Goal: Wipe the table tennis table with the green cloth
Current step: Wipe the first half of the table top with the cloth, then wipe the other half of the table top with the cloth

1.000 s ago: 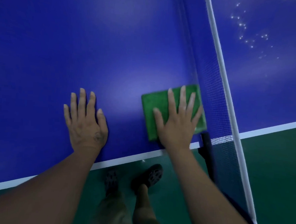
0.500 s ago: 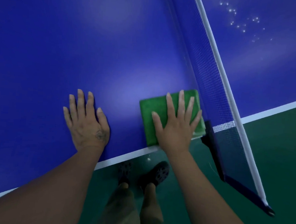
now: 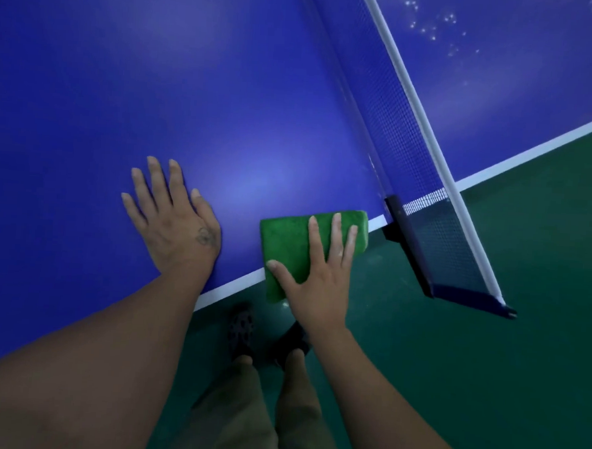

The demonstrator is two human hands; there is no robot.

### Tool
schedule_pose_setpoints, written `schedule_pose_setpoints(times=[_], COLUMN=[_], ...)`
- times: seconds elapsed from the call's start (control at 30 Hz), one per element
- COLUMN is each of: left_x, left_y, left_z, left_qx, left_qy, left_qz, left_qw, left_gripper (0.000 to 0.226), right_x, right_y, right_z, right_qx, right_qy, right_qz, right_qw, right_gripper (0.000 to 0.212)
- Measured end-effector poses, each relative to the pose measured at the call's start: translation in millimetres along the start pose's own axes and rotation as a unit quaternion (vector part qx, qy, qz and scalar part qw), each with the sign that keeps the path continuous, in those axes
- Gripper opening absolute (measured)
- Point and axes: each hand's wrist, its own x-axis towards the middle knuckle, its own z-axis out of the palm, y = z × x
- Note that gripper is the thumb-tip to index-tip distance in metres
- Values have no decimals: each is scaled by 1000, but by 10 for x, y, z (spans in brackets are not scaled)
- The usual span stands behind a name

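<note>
Sports hall: table tennis table (image 3: 158, 79), net (image 3: 406, 127)

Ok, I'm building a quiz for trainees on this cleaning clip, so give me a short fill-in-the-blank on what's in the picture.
1. The left hand lies flat on the ___ table.
2. The right hand presses the green cloth over that table's ___ edge line.
3. The net stands to the ___ of both hands.
Missing words: blue; white; right.
</note>
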Motion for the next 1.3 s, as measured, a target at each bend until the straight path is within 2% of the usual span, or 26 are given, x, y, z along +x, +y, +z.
schedule_pose_setpoints(times=[0.1, 0.23, 0.43, 0.53, 0.63, 0.8, 0.9, 1.07, 1.3], left_x=[5, 9, 4, -53, -223, -775, -1137, -1491, -1683], left_y=[-2, -21, -100, -223, -340, -396, -341, -48, 505], left_z=[-34, -71, -164, -304, -520, -907, -1085, -1354, -1815], left_qx=[-7, -11, -33, -53, -76, -161, -203, -224, -225], left_qy=[-2, -23, -71, -127, -202, -332, -376, -416, -435], left_qz=[4, 20, 51, 93, 125, 153, 162, 228, 336], left_qw=[1000, 999, 996, 986, 968, 917, 890, 851, 805], left_gripper=[61, 62, 63, 65, 66, 59, 59, 62, 59], right_x=[-18, -81, -355, -493, -689, -1104, -1315, -1673, -2097], right_y=[-374, -571, -538, -469, -365, -114, 40, 245, 582], right_z=[152, 183, -87, -322, -616, -1194, -1485, -1871, -2294], right_qx=[60, 88, 69, 46, 58, 113, 137, 176, 240], right_qy=[35, 33, -37, -110, -133, -82, -42, 32, 107], right_qz=[57, 78, 37, 25, 35, 62, 89, 120, 165], right_qw=[996, 993, 996, 993, 989, 988, 986, 976, 951], right_gripper=[96, 84, 46, 50, 49, 48, 46, 49, 53])
